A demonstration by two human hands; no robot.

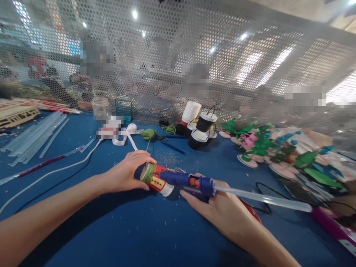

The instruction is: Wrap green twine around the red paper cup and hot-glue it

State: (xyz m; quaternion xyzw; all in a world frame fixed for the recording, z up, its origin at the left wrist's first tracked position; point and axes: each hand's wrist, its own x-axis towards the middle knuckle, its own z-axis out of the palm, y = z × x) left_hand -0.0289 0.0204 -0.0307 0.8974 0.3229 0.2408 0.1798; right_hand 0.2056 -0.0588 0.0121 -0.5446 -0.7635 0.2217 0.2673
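My left hand point(136, 168) grips a red paper cup point(160, 182) lying on its side, with green yarn point(149, 174) wound round the end near my fingers. The cup's white rim points to the lower right. My right hand point(222, 202) is closed around a blue hot glue gun point(180, 179). Its nozzle reaches to the yarn on the cup; whether it touches, I cannot tell. A long clear glue stick point(264, 198) sticks out of the gun's back end. From a green yarn ball point(148, 134) a strand runs down toward my left hand.
Clear glue sticks point(41, 137) lie at the left, near a white cable point(63, 168). Behind are a glass jar point(100, 108), pliers point(172, 145), stacked white cups point(191, 112) and black cups with handles point(198, 139). Green leafy craft pieces point(261, 142) crowd the right. A perforated metal screen point(155, 55) stands behind.
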